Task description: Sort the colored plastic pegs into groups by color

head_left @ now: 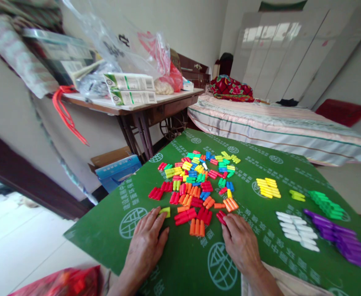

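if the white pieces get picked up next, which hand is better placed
The right hand, I'd judge: it is clearly nearer the white pieces, though it is at a red piece. The left hand is farther off, beside a yellow-green piece.

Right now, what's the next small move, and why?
I'd probably have the right hand slide its red piece left to the red group: its fingers seem to touch that piece, the group lies close by, and the white pieces and purple pieces already lie sorted by colour.
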`<state>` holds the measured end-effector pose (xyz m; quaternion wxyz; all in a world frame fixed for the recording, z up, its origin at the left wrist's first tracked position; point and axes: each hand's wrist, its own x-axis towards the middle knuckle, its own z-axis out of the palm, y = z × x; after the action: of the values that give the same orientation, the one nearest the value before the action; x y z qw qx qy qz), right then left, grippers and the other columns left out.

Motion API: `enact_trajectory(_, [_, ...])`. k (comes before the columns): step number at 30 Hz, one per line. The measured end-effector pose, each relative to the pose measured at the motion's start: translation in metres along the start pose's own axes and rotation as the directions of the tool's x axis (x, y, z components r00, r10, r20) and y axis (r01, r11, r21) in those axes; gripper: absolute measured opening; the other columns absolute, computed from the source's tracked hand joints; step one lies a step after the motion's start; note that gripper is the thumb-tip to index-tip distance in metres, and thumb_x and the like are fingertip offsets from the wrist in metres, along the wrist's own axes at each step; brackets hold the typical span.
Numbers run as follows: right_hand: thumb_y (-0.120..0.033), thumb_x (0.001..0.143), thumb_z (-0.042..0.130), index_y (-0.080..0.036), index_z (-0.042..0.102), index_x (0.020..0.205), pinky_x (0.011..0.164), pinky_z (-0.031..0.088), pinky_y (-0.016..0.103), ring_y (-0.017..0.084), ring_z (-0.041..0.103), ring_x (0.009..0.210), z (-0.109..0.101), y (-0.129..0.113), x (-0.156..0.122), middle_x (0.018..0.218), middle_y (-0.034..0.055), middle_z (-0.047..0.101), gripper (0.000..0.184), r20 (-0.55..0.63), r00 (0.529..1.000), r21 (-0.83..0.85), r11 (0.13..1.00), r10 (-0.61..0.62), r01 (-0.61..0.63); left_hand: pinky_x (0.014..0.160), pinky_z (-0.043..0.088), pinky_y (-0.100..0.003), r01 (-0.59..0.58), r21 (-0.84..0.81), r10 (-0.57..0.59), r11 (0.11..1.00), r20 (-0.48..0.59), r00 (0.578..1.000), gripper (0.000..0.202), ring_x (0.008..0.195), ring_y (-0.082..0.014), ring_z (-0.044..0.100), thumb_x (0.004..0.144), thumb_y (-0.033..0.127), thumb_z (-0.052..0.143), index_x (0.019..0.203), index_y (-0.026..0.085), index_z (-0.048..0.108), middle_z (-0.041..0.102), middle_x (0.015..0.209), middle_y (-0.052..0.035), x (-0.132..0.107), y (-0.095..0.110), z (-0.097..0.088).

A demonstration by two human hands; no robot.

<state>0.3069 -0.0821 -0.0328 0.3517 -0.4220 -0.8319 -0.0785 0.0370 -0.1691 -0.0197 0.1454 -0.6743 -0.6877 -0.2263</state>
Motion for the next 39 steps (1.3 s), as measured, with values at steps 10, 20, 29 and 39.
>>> enact_trajectory(10, [-0.017, 0.09, 0.042, -0.016, 0.06, 0.095, 0.082, 0.045, 0.035, 0.021, 0.057, 0.09, 0.002, 0.0015, -0.0028, 0.091, 0.0091, 0.063, 0.018, 0.038, 0.999, -0.01, 1.0, 0.006, -0.005, 0.093, 0.048, -0.045, -0.007, 0.017, 0.007, 1.0, 0.005, 1.0, 0.037, 0.115, -0.0283, 0.054, 0.087, 0.032, 0.047, 0.12, 0.019, 0.056, 0.057, 0.126, -0.0127, 0.0002, -0.001, -0.0008])
enact_trajectory(20, [-0.02, 0.091, 0.042, -0.017, 0.061, 0.097, 0.082, 0.045, 0.035, 0.021, 0.058, 0.09, 0.0038, 0.0029, -0.0037, 0.091, 0.0092, 0.064, 0.02, 0.011, 1.0, 0.0, 1.0, 0.0, 0.0, 0.092, 0.048, -0.045, -0.012, 0.008, 0.012, 1.0, -0.014, 1.0, 0.037, 0.113, -0.0286, 0.055, 0.086, 0.033, 0.047, 0.119, 0.019, 0.057, 0.058, 0.125, -0.0127, -0.0003, -0.0014, 0.0023])
enact_trajectory(29, [-0.02, 0.091, 0.042, -0.017, 0.061, 0.096, 0.081, 0.046, 0.035, 0.021, 0.058, 0.088, 0.0043, 0.0035, -0.0036, 0.09, 0.0089, 0.065, 0.02, -0.002, 1.0, 0.004, 1.0, -0.003, 0.003, 0.093, 0.047, -0.046, 0.015, -0.022, -0.015, 1.0, 0.0, 1.0, 0.037, 0.115, -0.0288, 0.054, 0.086, 0.034, 0.046, 0.119, 0.02, 0.058, 0.058, 0.125, -0.0117, -0.0004, -0.0016, 0.0012])
enact_trajectory(39, [-0.019, 0.091, 0.041, -0.017, 0.06, 0.094, 0.079, 0.045, 0.035, 0.021, 0.058, 0.086, 0.0042, 0.0029, -0.0035, 0.088, 0.0084, 0.064, 0.019, -0.005, 1.0, -0.001, 1.0, -0.003, 0.003, 0.094, 0.047, -0.045, 0.019, -0.003, -0.019, 1.0, 0.007, 1.0, 0.038, 0.114, -0.0285, 0.054, 0.086, 0.033, 0.046, 0.12, 0.021, 0.057, 0.057, 0.126, -0.0113, -0.0008, -0.0019, 0.0016])
